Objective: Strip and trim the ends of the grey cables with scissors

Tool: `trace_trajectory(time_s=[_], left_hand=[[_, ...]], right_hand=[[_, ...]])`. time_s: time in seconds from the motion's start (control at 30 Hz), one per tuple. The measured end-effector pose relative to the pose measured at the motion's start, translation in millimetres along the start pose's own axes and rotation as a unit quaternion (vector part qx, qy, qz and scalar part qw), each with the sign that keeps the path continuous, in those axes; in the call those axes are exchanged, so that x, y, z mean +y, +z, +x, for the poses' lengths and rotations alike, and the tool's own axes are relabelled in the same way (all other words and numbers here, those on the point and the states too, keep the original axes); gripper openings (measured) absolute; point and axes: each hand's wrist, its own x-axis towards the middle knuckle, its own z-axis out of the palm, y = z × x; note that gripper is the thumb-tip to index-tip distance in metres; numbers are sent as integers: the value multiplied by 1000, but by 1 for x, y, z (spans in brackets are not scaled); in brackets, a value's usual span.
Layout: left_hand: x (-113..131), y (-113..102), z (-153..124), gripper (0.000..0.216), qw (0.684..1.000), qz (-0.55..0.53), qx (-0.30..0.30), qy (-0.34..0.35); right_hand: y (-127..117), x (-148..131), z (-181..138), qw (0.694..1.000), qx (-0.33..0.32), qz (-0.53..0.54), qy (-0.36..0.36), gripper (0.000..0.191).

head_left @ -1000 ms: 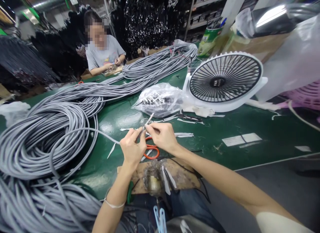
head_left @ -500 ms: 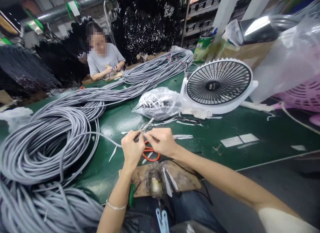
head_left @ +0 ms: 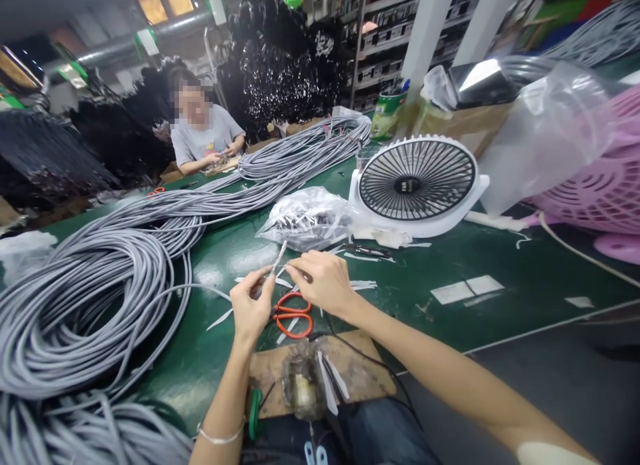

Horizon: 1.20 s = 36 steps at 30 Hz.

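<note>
My left hand [head_left: 253, 306] is closed on the end of a grey cable [head_left: 207, 287], which trails back to the large coil on the left. A whitish stripped tip [head_left: 281, 253] sticks up above its thumb and finger. My right hand [head_left: 326, 282] is just to the right, thumb and finger pinched on a thin strand that runs across to the cable end. Scissors with orange handles [head_left: 295, 315] lie on the table below both hands. Nearer me, a stained wooden board [head_left: 355, 362] carries a worn metal-looking lump [head_left: 305, 385] and white strips.
Grey cable coils [head_left: 90, 298] cover the left of the green table [head_left: 400, 318]. A plastic bag [head_left: 307, 218] and a white fan [head_left: 417, 182] stand beyond my hands. A pink basket [head_left: 585, 178] is at right. Another person [head_left: 207, 132] works across the table.
My right hand has drawn slightly away from my left, and a thin strand now shows between them. The orange scissor handles are more exposed. The whole view has shifted a little.
</note>
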Motion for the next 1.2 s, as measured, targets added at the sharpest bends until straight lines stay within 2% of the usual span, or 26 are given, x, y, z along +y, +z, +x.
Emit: trace_trajectory(time_s=[0.23,0.37,0.47,0.53,0.63,0.7,0.77,0.83,0.87,0.93,1.0,1.07,1.2], left_hand=[[2,0,-3,17,996,60,-26,60],[8,0,-4,17,991,97,-10,97],[11,1,-6,17,995,72,-13,68],[11,2,-7,19,999,28,-19,15],[7,3,-4,25,997,-37,-8,-66],[3,3,1,27,993,-50,24,-105],[-1,3,8,27,986,-56,60,-143],[-4,2,13,29,978,-83,78,-177],[-4,2,14,31,974,-104,78,-186],[-2,3,12,33,969,-148,63,-187],[3,5,8,34,968,-176,46,-175],[7,6,4,34,968,-190,33,-161],[10,6,2,35,967,-199,4,-158]], right_hand=[[0,-1,-2,999,-10,33,-18,26],[2,-1,-2,992,-47,112,44,30],[3,1,-2,974,-70,192,99,36],[4,0,-2,969,-56,222,95,38],[4,-11,-6,978,7,206,29,34],[3,-26,-10,975,52,205,-63,32],[2,-40,-15,949,79,238,-193,36],[1,-46,-18,921,77,276,-266,39],[1,-45,-17,928,67,275,-243,36],[2,-33,-13,974,26,219,-54,31],[3,-18,-7,981,-25,183,65,31],[5,-6,-2,975,-70,178,116,33],[6,-5,-1,964,-109,200,140,36]])
